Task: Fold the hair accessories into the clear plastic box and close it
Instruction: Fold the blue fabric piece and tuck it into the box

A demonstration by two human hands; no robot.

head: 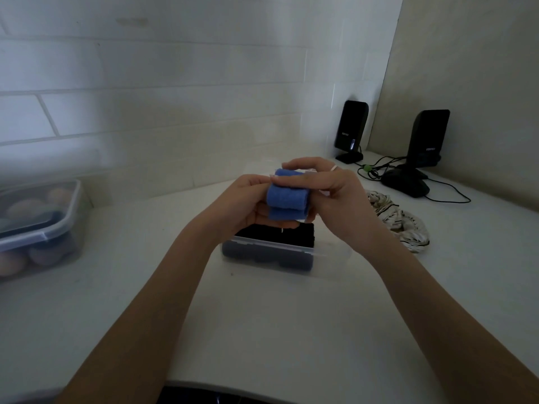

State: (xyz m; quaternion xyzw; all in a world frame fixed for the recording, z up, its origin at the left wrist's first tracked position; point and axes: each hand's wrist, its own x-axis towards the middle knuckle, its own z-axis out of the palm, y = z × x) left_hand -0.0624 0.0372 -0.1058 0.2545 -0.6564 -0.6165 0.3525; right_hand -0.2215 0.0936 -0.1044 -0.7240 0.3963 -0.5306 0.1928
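A blue fabric headband (287, 199), folded over on itself, is held above the clear plastic box (326, 259) by both hands. My left hand (248, 205) grips its left side from below. My right hand (329, 193), with a ring on one finger, pinches its top and right side. The box stands open on the white counter right under my hands, and a dark folded accessory (280, 234) fills its left part. A white patterned fabric accessory (399, 223) lies loose on the counter to the right of the box.
A lidded clear container (38, 228) with rounded items inside stands at the left edge. Two black speakers (351, 129) (423, 150) with cables stand at the back right corner. A tiled wall runs close behind the counter.
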